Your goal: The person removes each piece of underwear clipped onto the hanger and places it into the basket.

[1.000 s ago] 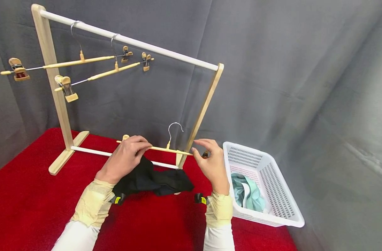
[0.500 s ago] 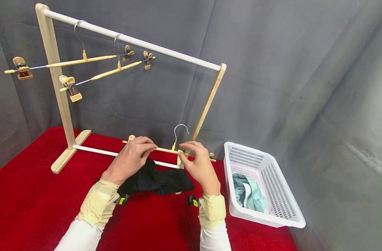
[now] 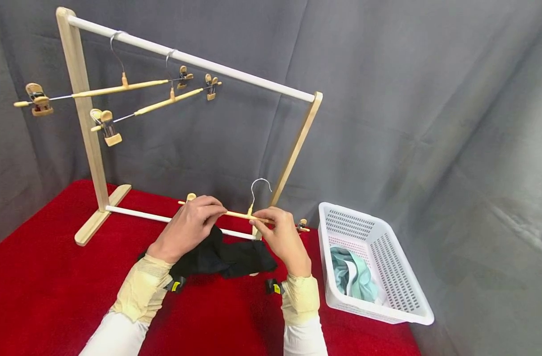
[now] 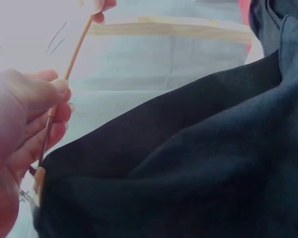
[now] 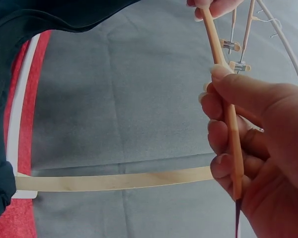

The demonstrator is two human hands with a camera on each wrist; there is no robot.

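A clip hanger [image 3: 237,214] with a metal hook is held up in front of the rack. My left hand [image 3: 188,230] pinches its wooden bar left of the hook. On the other side my right hand [image 3: 282,240] grips the bar close to the hook, thumb against the wood. Black garment cloth [image 3: 228,257] hangs below the bar; in the left wrist view its corner sits in the hanger's left clip [image 4: 38,179]. The right clip [image 3: 302,224] shows beyond my right hand with no cloth visible in it. My left hand partly hides the bar's left part.
A wooden rack with a white rail [image 3: 191,59] stands behind, two clip hangers [image 3: 124,88] on it toward the left. To the right is a white plastic basket [image 3: 402,269] with pale green cloth [image 3: 362,279] inside. Red cloth [image 3: 217,321] covers the table.
My right hand has moved left from the hanger's right end and taken hold of the bar near the hook. The left hand keeps its pinch; the hanger appears slightly further right.
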